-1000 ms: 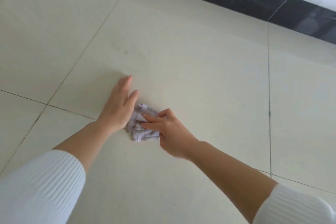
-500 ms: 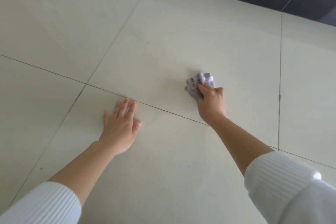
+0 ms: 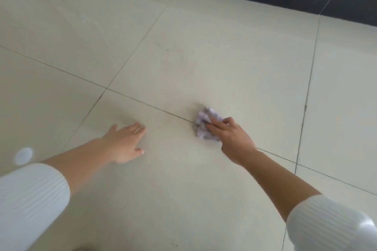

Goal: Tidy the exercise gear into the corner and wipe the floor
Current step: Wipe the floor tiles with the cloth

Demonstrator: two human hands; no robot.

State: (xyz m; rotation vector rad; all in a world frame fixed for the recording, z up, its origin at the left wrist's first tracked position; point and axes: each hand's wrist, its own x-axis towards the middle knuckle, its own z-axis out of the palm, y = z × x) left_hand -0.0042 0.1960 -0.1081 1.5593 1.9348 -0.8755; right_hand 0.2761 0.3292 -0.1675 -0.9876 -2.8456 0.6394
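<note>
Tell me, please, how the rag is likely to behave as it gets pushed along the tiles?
The rag is crumpled into loose folds under the right hand, so it is probably soft and floppy and will bunch rather than hold shape. Being a small wad of cloth, it seems light. The floor looks smooth and glossy, so it should slide easily.

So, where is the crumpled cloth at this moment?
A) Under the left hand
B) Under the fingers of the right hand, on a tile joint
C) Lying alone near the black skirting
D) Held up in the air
B: the right hand presses the cloth onto the floor where a dark joint line runs; the left hand lies flat and bare.
</note>
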